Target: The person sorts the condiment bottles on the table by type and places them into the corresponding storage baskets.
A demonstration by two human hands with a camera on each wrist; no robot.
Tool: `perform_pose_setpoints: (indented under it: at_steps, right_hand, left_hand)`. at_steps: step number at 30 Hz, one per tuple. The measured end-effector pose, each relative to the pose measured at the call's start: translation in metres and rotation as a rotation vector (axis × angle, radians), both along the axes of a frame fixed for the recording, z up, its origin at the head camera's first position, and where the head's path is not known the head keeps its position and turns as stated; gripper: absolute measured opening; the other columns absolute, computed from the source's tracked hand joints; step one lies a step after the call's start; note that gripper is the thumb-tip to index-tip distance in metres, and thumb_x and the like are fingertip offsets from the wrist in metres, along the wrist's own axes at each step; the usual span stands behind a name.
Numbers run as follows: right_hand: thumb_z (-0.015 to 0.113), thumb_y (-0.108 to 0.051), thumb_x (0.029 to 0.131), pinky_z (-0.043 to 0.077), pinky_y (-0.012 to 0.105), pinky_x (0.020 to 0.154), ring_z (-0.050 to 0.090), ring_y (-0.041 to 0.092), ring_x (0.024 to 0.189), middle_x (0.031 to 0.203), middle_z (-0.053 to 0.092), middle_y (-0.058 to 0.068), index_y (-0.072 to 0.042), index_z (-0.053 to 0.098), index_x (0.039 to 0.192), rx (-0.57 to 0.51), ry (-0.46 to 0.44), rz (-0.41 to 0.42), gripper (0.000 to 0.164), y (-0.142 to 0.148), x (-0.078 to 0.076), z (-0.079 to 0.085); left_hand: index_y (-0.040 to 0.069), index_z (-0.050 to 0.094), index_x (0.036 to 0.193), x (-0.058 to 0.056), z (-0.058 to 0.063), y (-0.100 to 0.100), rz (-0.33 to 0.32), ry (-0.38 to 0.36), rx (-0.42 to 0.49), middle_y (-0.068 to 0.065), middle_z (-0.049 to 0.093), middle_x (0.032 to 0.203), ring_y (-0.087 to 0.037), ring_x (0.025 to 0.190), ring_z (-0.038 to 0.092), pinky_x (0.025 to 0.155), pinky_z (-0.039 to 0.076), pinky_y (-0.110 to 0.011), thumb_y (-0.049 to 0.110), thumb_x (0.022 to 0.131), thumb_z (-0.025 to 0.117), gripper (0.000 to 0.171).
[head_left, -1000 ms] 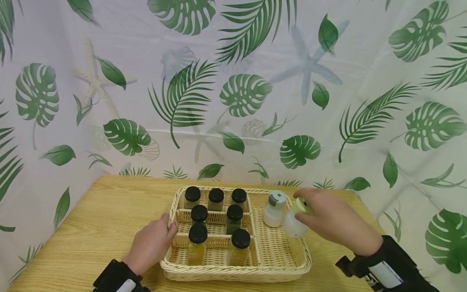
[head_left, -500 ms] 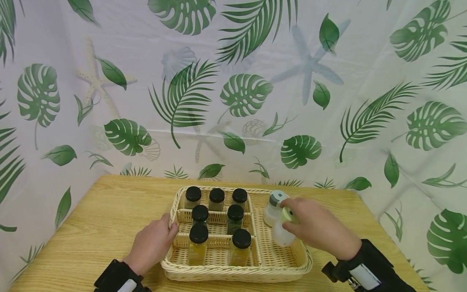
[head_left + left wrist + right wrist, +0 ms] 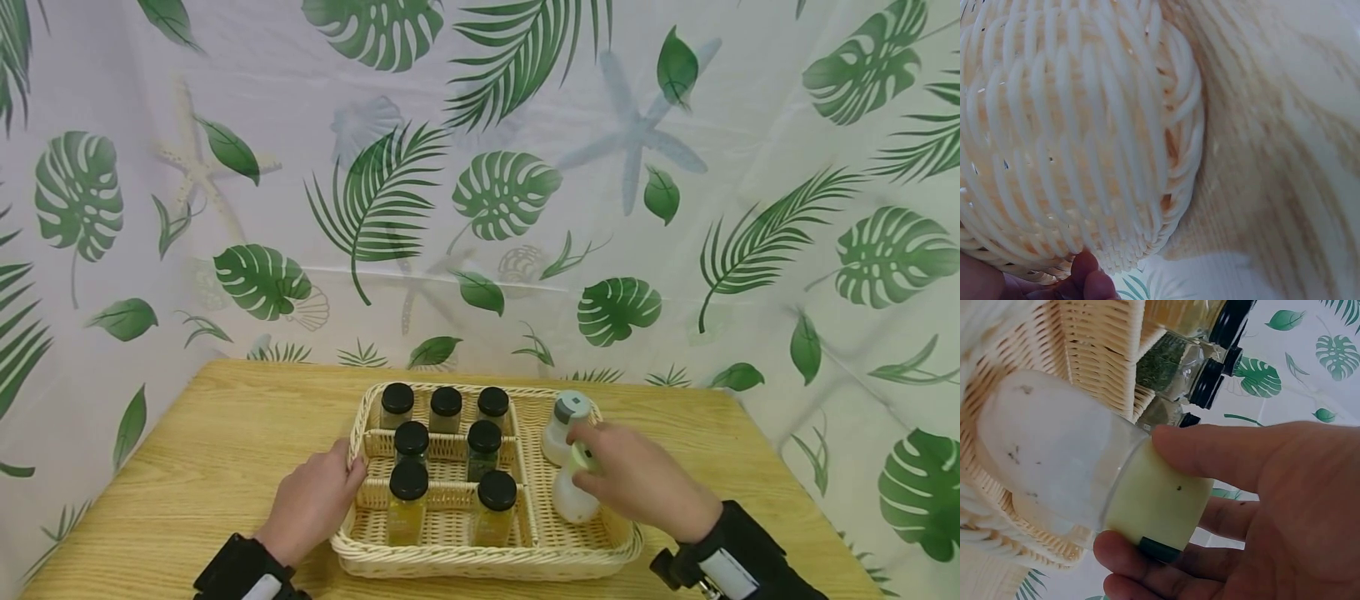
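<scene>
My right hand [image 3: 637,479] pinches the pale yellow-green lid of a white seasoning shaker [image 3: 573,498], thumb on one side and fingers on the other. The shaker is in the right-hand compartment of a wicker basket [image 3: 480,560]; whether its base touches the bottom I cannot tell. Behind it stands a second shaker [image 3: 558,433] with a pale grey lid. With my left hand [image 3: 311,500] I grip the basket's left rim; in the left wrist view some fingertips [image 3: 1099,284] show against the weave.
Several glass spice jars with black lids stand in the basket's left compartments, such as a yellow-filled jar [image 3: 407,500] in front. A wooden table [image 3: 210,450] bears the basket. A leaf-print cloth [image 3: 480,167] hangs behind.
My right hand has moved left and toward me with the shaker, from the basket's right rim into the right compartment. The left hand has stayed on the rim.
</scene>
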State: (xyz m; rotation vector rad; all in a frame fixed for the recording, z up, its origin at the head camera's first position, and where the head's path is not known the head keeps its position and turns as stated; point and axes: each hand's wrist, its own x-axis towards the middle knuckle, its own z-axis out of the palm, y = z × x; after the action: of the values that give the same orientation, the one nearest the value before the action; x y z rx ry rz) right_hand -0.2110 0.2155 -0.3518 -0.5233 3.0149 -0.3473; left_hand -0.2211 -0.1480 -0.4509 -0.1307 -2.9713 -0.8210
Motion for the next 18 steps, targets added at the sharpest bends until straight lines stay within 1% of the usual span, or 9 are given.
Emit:
perform_pose_setpoints:
  at_steps: [4, 8, 16, 18]
  right_hand:
    - [0.08, -0.018, 0.084, 0.046, 0.031, 0.064, 0.055, 0.011, 0.078, 0.097, 0.067, 0.001, -0.009, 0.066, 0.121, 0.002, -0.014, -0.018, 0.04, 0.0, -0.001, -0.006]
    - [0.081, -0.018, 0.083, 0.047, 0.032, 0.067, 0.056, 0.012, 0.081, 0.098, 0.067, 0.002, -0.009, 0.067, 0.121, 0.008, -0.021, -0.044, 0.041, 0.0, -0.003, -0.011]
    - [0.08, -0.019, 0.084, 0.047, 0.033, 0.066, 0.056, 0.013, 0.082, 0.102, 0.068, 0.004, -0.008, 0.067, 0.123, 0.009, -0.006, -0.027, 0.042, 0.002, -0.005, -0.015]
    - [0.08, -0.02, 0.084, 0.049, 0.034, 0.067, 0.058, 0.014, 0.086, 0.105, 0.068, 0.004, -0.01, 0.066, 0.124, 0.015, -0.004, -0.027, 0.044, 0.003, -0.005, -0.016]
  left_hand:
    - [0.009, 0.052, 0.093, 0.0, 0.0, 0.0, -0.001, 0.002, 0.004, -0.001, 0.045, 0.061, -0.016, 0.05, 0.045, 0.046, 0.03, -0.031, 0.028, 0.104, 0.046, 0.023]
    - [0.009, 0.052, 0.092, 0.0, 0.0, 0.0, -0.003, 0.002, 0.005, -0.001, 0.045, 0.061, -0.016, 0.05, 0.045, 0.046, 0.03, -0.031, 0.028, 0.104, 0.046, 0.023]
    - [0.008, 0.052, 0.094, 0.0, 0.0, 0.0, 0.002, -0.007, -0.001, -0.001, 0.043, 0.062, -0.016, 0.05, 0.045, 0.046, 0.031, -0.031, 0.028, 0.104, 0.046, 0.024]
    - [0.008, 0.053, 0.095, 0.0, 0.0, 0.0, 0.004, -0.009, -0.001, -0.001, 0.044, 0.062, -0.017, 0.051, 0.046, 0.046, 0.031, -0.031, 0.028, 0.104, 0.046, 0.023]
